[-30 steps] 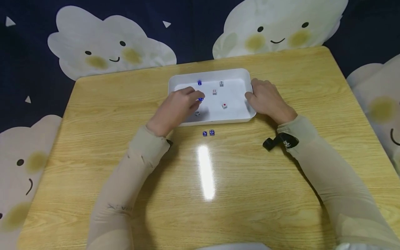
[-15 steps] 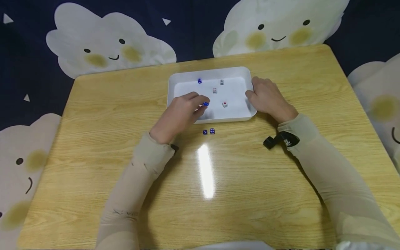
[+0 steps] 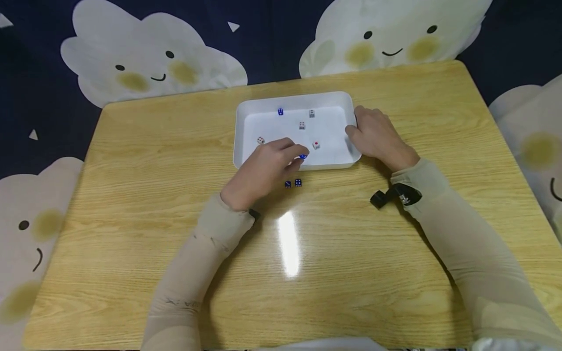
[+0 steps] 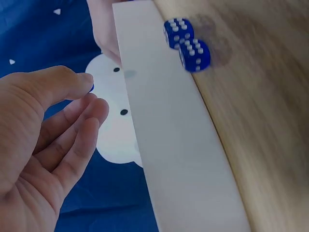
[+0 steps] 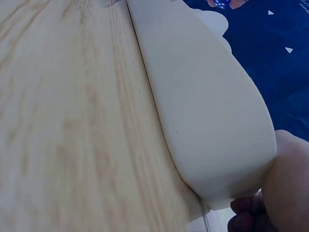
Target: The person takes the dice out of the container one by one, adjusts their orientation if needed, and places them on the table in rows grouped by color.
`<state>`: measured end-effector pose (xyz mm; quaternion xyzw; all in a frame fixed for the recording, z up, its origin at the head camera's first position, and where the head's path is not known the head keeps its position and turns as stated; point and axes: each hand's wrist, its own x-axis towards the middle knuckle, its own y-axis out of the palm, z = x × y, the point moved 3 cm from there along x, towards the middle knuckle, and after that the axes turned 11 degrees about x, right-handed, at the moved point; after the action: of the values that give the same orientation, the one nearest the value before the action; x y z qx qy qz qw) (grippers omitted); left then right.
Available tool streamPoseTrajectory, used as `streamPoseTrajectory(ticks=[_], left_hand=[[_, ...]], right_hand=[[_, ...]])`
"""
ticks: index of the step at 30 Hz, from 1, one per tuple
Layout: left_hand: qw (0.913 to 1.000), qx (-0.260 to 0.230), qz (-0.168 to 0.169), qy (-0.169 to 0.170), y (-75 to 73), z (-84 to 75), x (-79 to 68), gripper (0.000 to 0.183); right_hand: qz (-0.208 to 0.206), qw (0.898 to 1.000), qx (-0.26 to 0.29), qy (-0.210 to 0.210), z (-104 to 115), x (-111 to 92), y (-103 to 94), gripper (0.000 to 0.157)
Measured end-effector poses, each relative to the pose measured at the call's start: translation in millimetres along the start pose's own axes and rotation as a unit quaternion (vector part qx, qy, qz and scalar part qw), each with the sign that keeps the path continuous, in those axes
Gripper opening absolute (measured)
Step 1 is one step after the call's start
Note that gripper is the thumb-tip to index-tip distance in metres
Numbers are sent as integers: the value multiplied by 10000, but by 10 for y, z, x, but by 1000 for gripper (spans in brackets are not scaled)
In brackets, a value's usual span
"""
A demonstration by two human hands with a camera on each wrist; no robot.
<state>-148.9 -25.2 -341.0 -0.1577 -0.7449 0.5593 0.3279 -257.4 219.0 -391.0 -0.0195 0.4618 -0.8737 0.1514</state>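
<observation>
My left hand [image 3: 268, 168] pinches a blue die [image 3: 303, 156] between thumb and fingertips, over the near wall of a white tray [image 3: 246, 109]. The right wrist view also catches this held die [image 5: 221, 3] at its top edge. My right hand [image 3: 378, 136] grips the tray's right end, thumb over the rim. Inside the tray lie another blue die [image 3: 280, 111] and several white dice, among them one with a red dot [image 3: 316, 145] and one at the left [image 3: 261, 140]. Two blue dice [image 4: 178, 33] sit side by side on the table just outside the near wall.
The wooden table [image 3: 145, 219] extends around the tray on every side. A dark curtain with cloud prints [image 3: 153, 48] hangs behind it. A black strap device [image 3: 397, 195] is on my right wrist. Something white [image 3: 325, 344] shows at the near table edge.
My left hand has lifted the blue die from inside the tray and carried it right and nearer, to the near wall. A white die at the left is uncovered. My right hand keeps its grip.
</observation>
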Motion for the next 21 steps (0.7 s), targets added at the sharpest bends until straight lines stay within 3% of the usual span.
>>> streamPoseTrajectory(ticks=[21], left_hand=[[9968, -52, 761, 232, 213, -196, 40, 17]], right_hand=[[-80, 10000, 40, -20, -4, -3, 3, 38]])
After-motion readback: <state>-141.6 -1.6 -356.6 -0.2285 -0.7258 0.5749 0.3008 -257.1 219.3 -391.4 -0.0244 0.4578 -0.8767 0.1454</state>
